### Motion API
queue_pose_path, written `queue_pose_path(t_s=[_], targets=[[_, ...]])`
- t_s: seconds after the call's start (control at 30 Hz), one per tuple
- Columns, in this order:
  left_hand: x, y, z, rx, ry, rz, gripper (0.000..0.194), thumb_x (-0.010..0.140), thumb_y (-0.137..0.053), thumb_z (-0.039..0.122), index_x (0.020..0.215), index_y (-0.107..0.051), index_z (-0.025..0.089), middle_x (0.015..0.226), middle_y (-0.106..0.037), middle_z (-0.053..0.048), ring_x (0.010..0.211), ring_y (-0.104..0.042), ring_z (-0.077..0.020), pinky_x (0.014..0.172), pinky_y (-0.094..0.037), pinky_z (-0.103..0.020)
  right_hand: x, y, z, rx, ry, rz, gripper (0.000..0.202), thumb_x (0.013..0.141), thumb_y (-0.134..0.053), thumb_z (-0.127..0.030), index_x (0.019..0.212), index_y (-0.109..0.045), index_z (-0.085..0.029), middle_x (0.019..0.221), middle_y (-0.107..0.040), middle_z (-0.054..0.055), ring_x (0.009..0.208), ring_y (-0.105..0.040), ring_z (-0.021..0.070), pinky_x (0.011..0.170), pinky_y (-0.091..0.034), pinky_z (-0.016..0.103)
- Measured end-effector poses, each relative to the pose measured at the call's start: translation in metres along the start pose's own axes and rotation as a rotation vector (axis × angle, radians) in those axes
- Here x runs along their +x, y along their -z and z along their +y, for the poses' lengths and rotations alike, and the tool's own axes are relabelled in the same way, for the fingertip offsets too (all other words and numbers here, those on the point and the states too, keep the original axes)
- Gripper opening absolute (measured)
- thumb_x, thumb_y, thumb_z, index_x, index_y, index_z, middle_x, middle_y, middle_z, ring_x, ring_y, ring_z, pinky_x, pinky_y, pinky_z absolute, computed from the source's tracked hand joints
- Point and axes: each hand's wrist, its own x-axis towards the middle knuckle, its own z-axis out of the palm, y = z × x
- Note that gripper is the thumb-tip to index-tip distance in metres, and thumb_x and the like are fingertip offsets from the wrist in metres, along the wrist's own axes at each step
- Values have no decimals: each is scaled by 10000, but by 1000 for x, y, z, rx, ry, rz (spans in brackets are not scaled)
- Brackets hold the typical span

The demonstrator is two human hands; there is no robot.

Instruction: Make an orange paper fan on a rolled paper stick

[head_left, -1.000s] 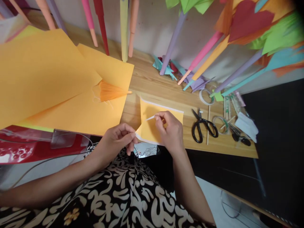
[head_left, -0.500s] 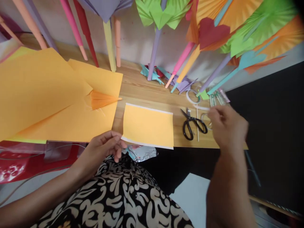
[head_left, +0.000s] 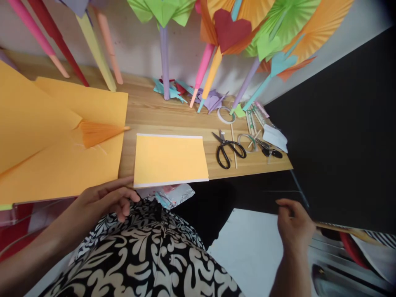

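Observation:
A yellow-orange paper sheet (head_left: 171, 160) with white strips along its upper and lower edges lies at the table's front. My left hand (head_left: 109, 200) rests by the sheet's lower left corner, fingers apart, holding nothing. Out to the right, off the table and above the dark area, my right hand (head_left: 295, 227) has its fingers curled in; what they hold, if anything, does not show. Black-handled scissors (head_left: 227, 148) lie right of the sheet. Next to them are a thin stick (head_left: 234, 146) and two tape rolls, one at the back (head_left: 226, 115) and one nearer (head_left: 247, 142).
Large orange paper (head_left: 93, 165) covers the left side, with a pleated orange piece (head_left: 100, 133) on it. Paper fans and flowers on coloured paper stems (head_left: 165, 62) lean along the wall. Paper scraps (head_left: 212, 100) lie behind; a second black-handled tool (head_left: 268, 149) sits at the right end.
My right hand has moved down, off the table's right end; the white strip seen by it earlier no longer shows there. My left hand has come off the sheet's corner. The view has shifted right.

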Motion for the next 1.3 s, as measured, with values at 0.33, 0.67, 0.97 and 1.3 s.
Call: queue_pose_path(t_s=[0.33, 0.67, 0.97, 1.3], targets=[[-23, -5, 35, 64, -264, 333, 298, 801, -739, 438, 1045, -759, 268, 786, -744, -27, 642, -641, -192, 618, -546, -335, 93, -78, -197, 323, 622, -470, 303, 932, -528, -204, 1207, -649, -168, 1194, -683, 120, 1038, -660, 219, 873, -504, 337], [48, -9, 77, -183, -684, 410, 346, 785, -720, 229, 1130, -710, 205, 1003, -725, -50, 857, -664, -167, 836, -542, -325, 128, -113, -236, 254, 578, -734, 96, 798, -664, -173, 875, -716, -153, 757, -723, 35, 679, -620, 162, 628, -419, 278], [75, -4, 82, 115, -578, 467, 489, 825, -649, 280, 1292, -639, 139, 1295, -673, -98, 1162, -614, -229, 1090, -442, -392, 106, -89, -214, 550, 376, -711, 209, 866, -611, -430, 862, -673, -230, 787, -674, 2, 688, -589, 154, 627, -426, 271], [87, -3, 80, 55, -451, 289, 361, 759, -693, 306, 1085, -726, 155, 858, -754, -52, 698, -663, -161, 711, -553, -312, 101, -90, -196, 691, 182, -645, 275, 824, -690, -484, 853, -672, -210, 719, -650, 7, 649, -566, 154, 599, -427, 273]])
